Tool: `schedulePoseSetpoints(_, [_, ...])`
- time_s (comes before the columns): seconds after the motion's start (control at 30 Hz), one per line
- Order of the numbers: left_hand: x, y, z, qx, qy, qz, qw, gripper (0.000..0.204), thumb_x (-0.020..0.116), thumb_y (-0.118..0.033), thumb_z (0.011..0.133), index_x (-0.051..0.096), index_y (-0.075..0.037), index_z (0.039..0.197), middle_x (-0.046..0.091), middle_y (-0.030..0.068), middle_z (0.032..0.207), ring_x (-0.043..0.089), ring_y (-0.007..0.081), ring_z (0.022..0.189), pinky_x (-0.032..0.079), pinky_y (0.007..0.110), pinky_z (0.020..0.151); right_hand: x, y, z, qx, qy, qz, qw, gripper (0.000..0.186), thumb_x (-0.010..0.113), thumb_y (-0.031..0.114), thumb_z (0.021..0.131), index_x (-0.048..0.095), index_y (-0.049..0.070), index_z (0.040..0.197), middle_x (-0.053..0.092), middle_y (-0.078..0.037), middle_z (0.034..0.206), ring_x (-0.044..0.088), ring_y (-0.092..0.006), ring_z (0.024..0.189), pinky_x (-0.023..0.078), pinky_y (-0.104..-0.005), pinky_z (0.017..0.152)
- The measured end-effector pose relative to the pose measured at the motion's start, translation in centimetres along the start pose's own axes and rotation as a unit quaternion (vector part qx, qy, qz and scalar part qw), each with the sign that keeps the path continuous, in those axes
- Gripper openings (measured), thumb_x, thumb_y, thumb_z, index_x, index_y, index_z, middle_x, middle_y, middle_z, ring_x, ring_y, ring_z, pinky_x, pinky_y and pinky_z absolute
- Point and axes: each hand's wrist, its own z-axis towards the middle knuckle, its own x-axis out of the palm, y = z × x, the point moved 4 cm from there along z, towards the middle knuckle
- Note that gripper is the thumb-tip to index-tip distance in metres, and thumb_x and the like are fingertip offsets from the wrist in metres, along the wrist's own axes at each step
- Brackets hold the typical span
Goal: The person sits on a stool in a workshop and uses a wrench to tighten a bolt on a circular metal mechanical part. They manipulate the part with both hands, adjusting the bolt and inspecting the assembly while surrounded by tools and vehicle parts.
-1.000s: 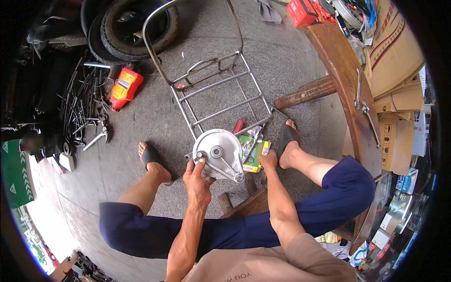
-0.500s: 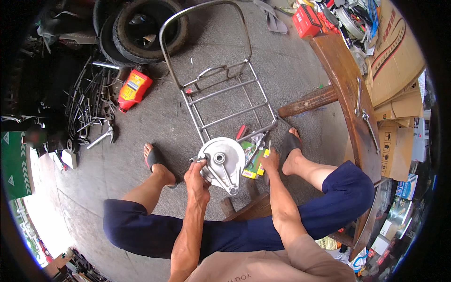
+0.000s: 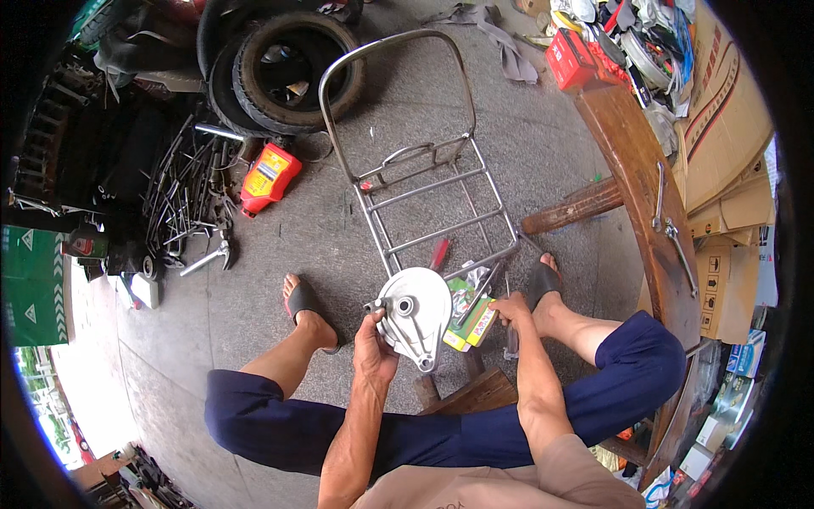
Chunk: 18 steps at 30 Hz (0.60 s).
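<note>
My left hand [image 3: 373, 346] is closed on the left edge of a round silver drum-brake backing plate [image 3: 431, 310], its thumb near the lever. The plate has a ring-shaped hub hole and a narrow tapered arm pointing toward me. My right hand [image 3: 513, 312] is closed round a slim grey tool [image 3: 511, 341], whose exact kind I cannot make out. Right beside those fingers is a green and yellow box [image 3: 476, 329] with a clear plastic wrapper behind it; whether the fingers touch the box is unclear.
Beyond the plate lies a metal rack frame [image 3: 441, 232]. A wooden bench [image 3: 632, 157] with two wrenches curves along the right. Tires [image 3: 246, 93], a red bottle [image 3: 270, 180], a hammer [image 3: 208, 257] and piled tools are at the left. Cardboard boxes [image 3: 729, 170] stand far right.
The whole view has shifted, with the surroundings now farther right and lower. My right hand has drawn slightly away from the plate and box. My left hand keeps its hold on the plate.
</note>
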Motion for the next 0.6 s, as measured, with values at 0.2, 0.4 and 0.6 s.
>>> schedulePoseSetpoints(0.2, [0.7, 0.0, -0.7, -0.027, 0.001, -0.084, 0.996, 0.031, 0.059, -0.02, 0.09, 0.061, -0.002, 0.114, 0.07, 0.0099, 0.108, 0.067, 0.0258, 0.1, 0.053, 0.044, 0.094, 0.2, 4.4, -4.6, 0.055, -0.043, -0.098, 0.993, 0.017, 0.071, 0.008, 0.073, 0.061, -0.006, 0.075, 0.059, -0.015, 0.063, 0.056, -0.0222, 0.048, 0.039, -0.0396, 0.041])
schedulePoseSetpoints(0.4, [1.3, -0.5, -1.4, -0.032, 0.058, -0.118, 0.991, 0.036, 0.058, -0.023, 0.091, 0.061, 0.002, 0.116, 0.068, 0.0141, 0.115, 0.066, 0.0292, 0.106, 0.049, 0.047, 0.1, -6.3, 13.7, -14.1, -0.094, -0.182, -0.333, 0.92, 0.039, 0.071, 0.023, 0.073, 0.072, -0.002, 0.103, 0.067, -0.026, 0.112, 0.064, -0.0385, 0.11, 0.051, -0.0424, 0.093])
schedulePoseSetpoints(0.6, [2.2, -2.8, -3.6, -0.043, 0.176, -0.193, 0.964, 0.039, 0.058, -0.022, 0.09, 0.061, 0.002, 0.12, 0.067, 0.0184, 0.119, 0.067, 0.0295, 0.107, 0.056, 0.043, 0.091, -10.9, 20.7, -30.5, -0.393, -0.103, -0.028, 0.913, 0.029, 0.067, 0.009, 0.075, 0.068, -0.012, 0.095, 0.065, -0.01, 0.07, 0.059, -0.0152, 0.065, 0.05, -0.0308, 0.063])
